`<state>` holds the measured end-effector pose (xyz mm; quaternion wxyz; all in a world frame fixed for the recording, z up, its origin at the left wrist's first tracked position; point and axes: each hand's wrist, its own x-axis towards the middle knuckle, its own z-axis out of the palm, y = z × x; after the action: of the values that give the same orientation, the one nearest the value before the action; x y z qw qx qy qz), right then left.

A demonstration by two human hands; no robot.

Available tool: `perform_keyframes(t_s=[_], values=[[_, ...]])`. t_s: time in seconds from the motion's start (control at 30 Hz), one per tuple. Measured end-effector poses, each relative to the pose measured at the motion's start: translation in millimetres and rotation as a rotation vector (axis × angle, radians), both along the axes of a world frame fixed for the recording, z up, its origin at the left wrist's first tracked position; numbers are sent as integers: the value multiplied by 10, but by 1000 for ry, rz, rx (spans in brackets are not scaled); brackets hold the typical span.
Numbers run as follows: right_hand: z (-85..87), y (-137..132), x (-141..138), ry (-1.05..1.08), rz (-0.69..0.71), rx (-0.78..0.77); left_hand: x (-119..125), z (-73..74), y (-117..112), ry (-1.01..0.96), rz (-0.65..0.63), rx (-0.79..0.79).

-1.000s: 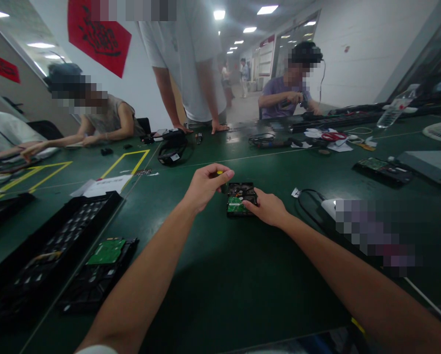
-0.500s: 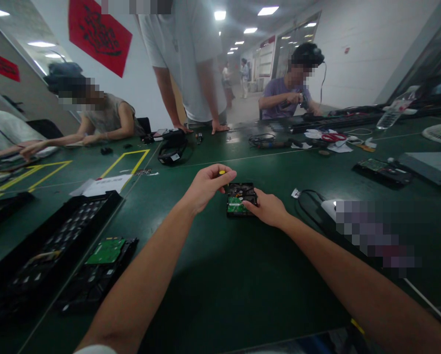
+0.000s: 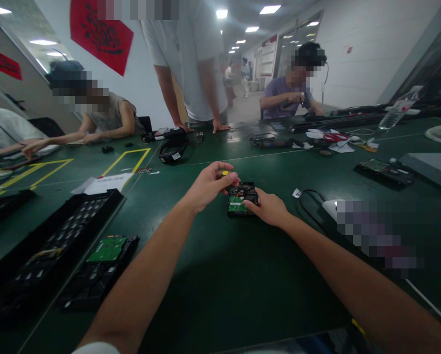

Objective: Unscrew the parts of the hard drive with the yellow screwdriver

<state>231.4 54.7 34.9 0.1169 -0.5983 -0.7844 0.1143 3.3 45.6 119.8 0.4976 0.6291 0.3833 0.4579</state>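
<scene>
A hard drive (image 3: 237, 203) with a green circuit board lies on the green table in front of me. My right hand (image 3: 271, 208) grips its right side, thumb over the board and fingers along the edge. Above the drive's far left corner, my left hand (image 3: 208, 187) pinches a small screwdriver (image 3: 225, 173). Only its yellow end shows clearly between thumb and fingers; the shaft and tip are hidden.
To my left lie another drive with a green board (image 3: 106, 249) and a long black tray (image 3: 54, 241). At right are a power strip (image 3: 329, 209), a black drive (image 3: 385, 173) and a tilted bottle (image 3: 399, 108). Co-workers are around the table's far side.
My left hand has shifted slightly right and its fingers have turned around the yellow-ended screwdriver. My right hand and the hard drive stay in place.
</scene>
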Motion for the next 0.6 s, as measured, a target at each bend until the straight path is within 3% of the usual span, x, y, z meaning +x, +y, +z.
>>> perform_keyframes(t_s=[0.43,0.6], values=[[-43,9,11,4,9,30,1,31,-15,96,57,110],[-25,11,12,4,12,19,80,-1,-14,-99,1,20]])
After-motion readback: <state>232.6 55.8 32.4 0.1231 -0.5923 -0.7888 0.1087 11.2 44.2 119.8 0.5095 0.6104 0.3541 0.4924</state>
